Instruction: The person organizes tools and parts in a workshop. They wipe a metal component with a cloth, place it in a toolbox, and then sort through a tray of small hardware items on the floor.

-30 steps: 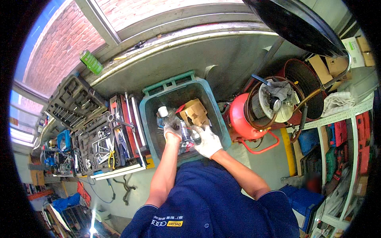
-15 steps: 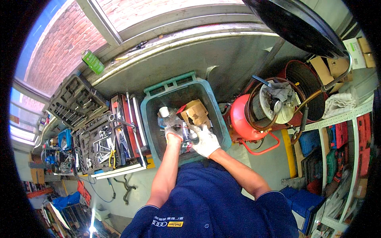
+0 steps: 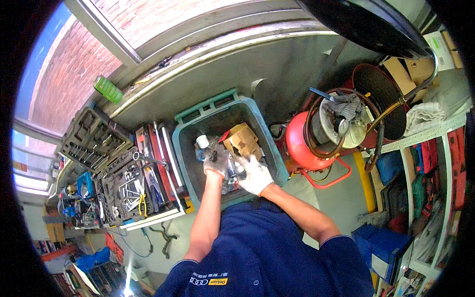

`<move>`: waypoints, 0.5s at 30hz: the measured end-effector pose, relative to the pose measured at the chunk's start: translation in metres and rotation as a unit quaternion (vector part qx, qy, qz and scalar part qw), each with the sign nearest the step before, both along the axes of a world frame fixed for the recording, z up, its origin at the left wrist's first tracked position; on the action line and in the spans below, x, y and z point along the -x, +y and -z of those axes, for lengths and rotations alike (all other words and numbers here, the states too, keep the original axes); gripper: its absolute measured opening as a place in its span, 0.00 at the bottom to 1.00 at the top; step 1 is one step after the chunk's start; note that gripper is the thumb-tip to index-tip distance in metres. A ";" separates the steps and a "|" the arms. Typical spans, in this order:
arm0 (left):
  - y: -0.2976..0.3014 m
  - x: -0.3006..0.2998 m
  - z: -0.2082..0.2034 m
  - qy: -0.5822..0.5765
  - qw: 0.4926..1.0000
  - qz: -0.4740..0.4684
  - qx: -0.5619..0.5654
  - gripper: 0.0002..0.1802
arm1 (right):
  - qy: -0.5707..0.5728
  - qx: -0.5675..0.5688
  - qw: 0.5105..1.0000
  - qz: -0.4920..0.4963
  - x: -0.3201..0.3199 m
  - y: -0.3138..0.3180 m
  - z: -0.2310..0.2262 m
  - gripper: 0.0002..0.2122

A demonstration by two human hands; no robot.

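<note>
A wide head-worn fisheye looks steeply down from close above the near shirt [image 3: 267,247], facing the bin [image 3: 276,158] and far window [image 3: 114,34]; left-edge details seem blurred.

Left hand, white fabric glove with orange-red cuff [image 3: 216,164]: out in front of the torso, back of hand up, fingers pointing away from the body; finger closure not readable. Right hand, white fabric glove [image 3: 256,177]: just beside it, angled inward, back up, fingers forward and a bit spread; grip unclear, fingertips partly lost. Bare left forearm [image 3: 209,210] runs nearly straight ahead. Bare right forearm [image 3: 299,212] slants in from the right, elbow out wide. Wrists look roughly straight, forearms converging.
</note>
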State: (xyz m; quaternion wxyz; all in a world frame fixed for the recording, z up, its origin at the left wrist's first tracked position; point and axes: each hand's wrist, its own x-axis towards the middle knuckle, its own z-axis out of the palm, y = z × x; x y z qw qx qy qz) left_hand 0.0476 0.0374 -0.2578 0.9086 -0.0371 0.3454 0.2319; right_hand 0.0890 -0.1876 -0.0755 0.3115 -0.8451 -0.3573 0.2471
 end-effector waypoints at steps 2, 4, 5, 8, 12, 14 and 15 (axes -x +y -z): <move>0.004 -0.007 -0.004 -0.005 1.000 0.019 -0.001 0.22 | 0.005 -0.009 0.999 0.038 -0.009 0.001 0.009 0.34; 0.008 0.005 0.013 -0.116 0.987 0.081 -0.076 0.22 | -0.011 0.002 1.000 -0.012 -0.008 0.002 0.000 0.33; 0.014 0.015 0.024 -0.048 0.997 0.052 -0.033 0.23 | -0.007 -0.012 1.000 -0.003 -0.005 0.001 0.004 0.32; 0.022 0.024 0.040 -0.015 0.996 0.063 -0.064 0.24 | 0.038 0.007 0.999 0.007 -0.018 0.001 -0.013 0.32; -0.011 -0.017 -0.010 0.071 0.995 0.053 -0.036 0.20 | -0.014 -0.034 0.999 -0.011 -0.029 -0.011 0.013 0.28; 0.018 0.002 0.039 -0.078 0.992 0.045 -0.084 0.25 | -0.009 -0.039 0.999 -0.007 -0.029 -0.010 0.008 0.29; 0.027 0.004 0.056 -0.122 0.991 0.028 -0.044 0.25 | -0.025 -0.043 0.998 -0.027 -0.027 -0.011 0.014 0.30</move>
